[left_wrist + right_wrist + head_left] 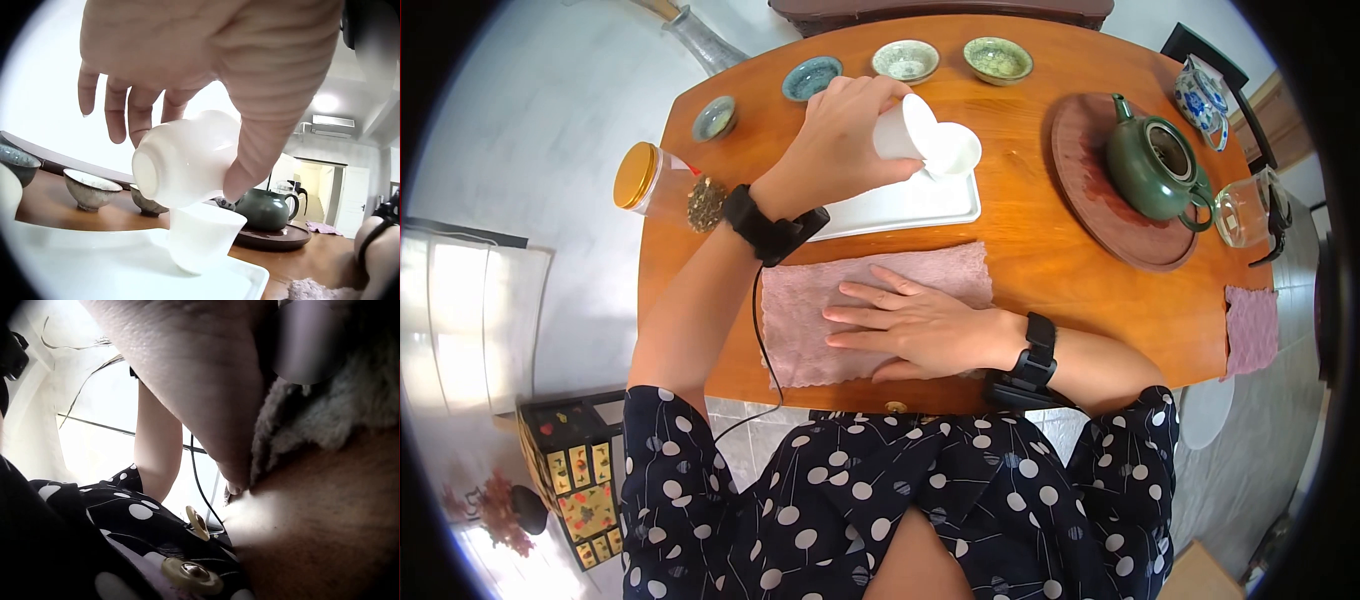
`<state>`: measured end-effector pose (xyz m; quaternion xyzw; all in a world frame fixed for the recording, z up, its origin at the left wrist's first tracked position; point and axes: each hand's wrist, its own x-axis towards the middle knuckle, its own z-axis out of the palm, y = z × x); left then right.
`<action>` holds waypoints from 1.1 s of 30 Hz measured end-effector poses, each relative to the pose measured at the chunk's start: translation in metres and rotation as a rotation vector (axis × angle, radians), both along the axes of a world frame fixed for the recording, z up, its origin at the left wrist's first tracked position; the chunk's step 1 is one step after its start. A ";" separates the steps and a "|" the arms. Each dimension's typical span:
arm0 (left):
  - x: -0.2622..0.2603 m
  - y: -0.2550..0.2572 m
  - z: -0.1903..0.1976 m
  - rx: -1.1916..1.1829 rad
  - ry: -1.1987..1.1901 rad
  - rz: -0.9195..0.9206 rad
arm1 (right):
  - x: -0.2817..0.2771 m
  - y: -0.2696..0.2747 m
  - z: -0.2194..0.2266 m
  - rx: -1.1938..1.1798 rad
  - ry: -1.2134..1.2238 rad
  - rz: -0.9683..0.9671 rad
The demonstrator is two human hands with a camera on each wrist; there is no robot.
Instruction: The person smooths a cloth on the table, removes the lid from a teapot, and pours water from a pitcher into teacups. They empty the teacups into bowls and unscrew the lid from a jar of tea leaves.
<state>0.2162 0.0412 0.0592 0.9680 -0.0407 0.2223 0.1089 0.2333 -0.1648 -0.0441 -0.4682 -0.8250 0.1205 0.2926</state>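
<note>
My left hand [840, 135] grips a white cup [903, 130] between thumb and fingers, tilted sideways over a second white cup [953, 152] on a white tray [890, 212]. In the left wrist view the held cup [187, 159] lies tipped right above the rim of the lower cup [203, 237], its base toward the camera. Whether liquid runs between them I cannot tell. My right hand [925, 330] rests flat, fingers spread, on a pink cloth [800, 300] near the table's front edge. The right wrist view shows part of that hand [194, 381] against the cloth.
Several small bowls line the back, among them a green one [998, 60]. A green teapot [1155, 165] stands on a round wooden tray [1090, 215] at the right, beside a glass pitcher [1243, 213]. An orange-lidded jar [637, 176] lies at the left. Another cloth [1252, 330] hangs at the right edge.
</note>
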 end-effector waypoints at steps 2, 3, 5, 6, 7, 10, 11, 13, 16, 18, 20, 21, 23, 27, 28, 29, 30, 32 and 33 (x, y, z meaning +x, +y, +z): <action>0.006 0.001 0.000 -0.021 0.039 -0.021 | 0.000 0.000 -0.002 -0.006 0.007 -0.002; 0.009 0.002 0.001 -0.043 0.078 -0.039 | -0.001 0.000 -0.003 -0.013 0.014 -0.001; 0.015 0.003 0.002 0.006 0.087 -0.053 | -0.001 0.000 -0.004 -0.017 0.012 -0.001; 0.017 0.004 0.002 0.054 0.096 -0.062 | -0.001 0.001 -0.004 -0.022 0.011 0.004; 0.019 0.003 0.003 0.055 0.096 -0.066 | -0.001 0.000 -0.004 -0.021 0.011 0.000; 0.023 0.002 0.008 0.108 0.122 -0.113 | -0.001 0.000 -0.003 -0.022 -0.005 -0.002; 0.025 0.002 0.009 0.125 0.171 -0.122 | -0.001 0.000 -0.004 -0.020 -0.007 0.001; 0.026 0.000 0.011 0.143 0.221 -0.132 | -0.001 0.000 -0.004 -0.017 -0.009 0.005; 0.027 -0.002 0.011 0.165 0.223 -0.127 | 0.000 0.000 -0.003 -0.028 -0.019 0.008; 0.027 -0.002 0.008 0.179 0.164 -0.142 | -0.001 0.000 -0.004 -0.023 -0.023 0.008; 0.028 -0.004 0.006 0.150 0.123 -0.141 | 0.000 0.000 -0.004 -0.023 -0.026 0.008; 0.028 -0.005 0.006 0.121 0.081 -0.139 | 0.000 0.000 -0.004 -0.022 -0.029 0.008; 0.028 -0.005 0.007 0.125 0.094 -0.133 | -0.001 0.000 -0.003 -0.024 -0.031 0.009; 0.029 -0.001 0.004 0.151 0.076 -0.162 | -0.001 0.000 -0.004 -0.025 -0.028 0.008; 0.029 -0.001 0.006 0.151 0.075 -0.162 | -0.001 0.000 -0.004 -0.025 -0.029 0.008; 0.028 -0.001 0.007 0.174 0.085 -0.157 | -0.001 0.001 -0.004 -0.021 -0.032 0.007; 0.028 -0.002 0.009 0.198 0.094 -0.153 | -0.001 0.001 -0.004 -0.017 -0.035 0.007; 0.027 -0.002 0.009 0.219 0.075 -0.159 | -0.001 0.001 -0.003 -0.017 -0.036 0.006; 0.027 -0.002 0.009 0.240 0.057 -0.165 | -0.001 0.001 -0.003 -0.017 -0.037 0.007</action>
